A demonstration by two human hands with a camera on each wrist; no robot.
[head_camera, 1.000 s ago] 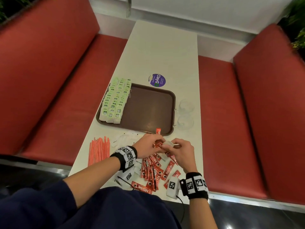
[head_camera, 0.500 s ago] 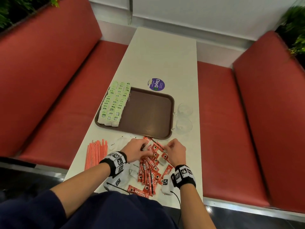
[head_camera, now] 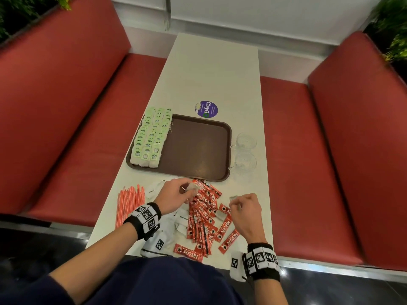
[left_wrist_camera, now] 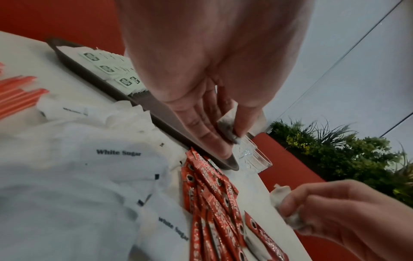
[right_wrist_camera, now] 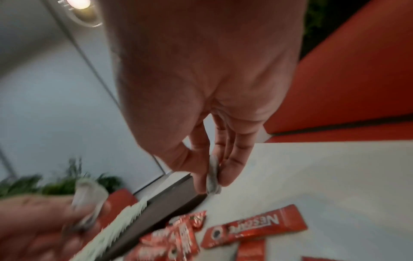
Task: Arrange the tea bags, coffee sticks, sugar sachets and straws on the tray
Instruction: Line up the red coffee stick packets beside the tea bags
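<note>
A brown tray (head_camera: 198,146) lies mid-table with green-tagged tea bags (head_camera: 152,135) in rows on its left side. Red coffee sticks (head_camera: 204,214) lie in a loose pile in front of the tray. White sugar sachets (head_camera: 176,221) lie by my left wrist, and orange straws (head_camera: 130,201) sit at the table's left edge. My left hand (head_camera: 187,190) pinches a small white sachet (left_wrist_camera: 225,127) over the top of the pile. My right hand (head_camera: 234,202) pinches another white sachet (right_wrist_camera: 213,176) just right of the sticks.
Two clear glass cups (head_camera: 245,150) stand right of the tray near the table's edge. A round purple sticker (head_camera: 206,109) lies behind the tray. Red bench seats (head_camera: 308,150) flank the narrow table, and its far half is bare.
The two hands were close together over the sticks by the tray's front edge. They have drawn apart, each holding a white sachet, and the right hand has moved to the right.
</note>
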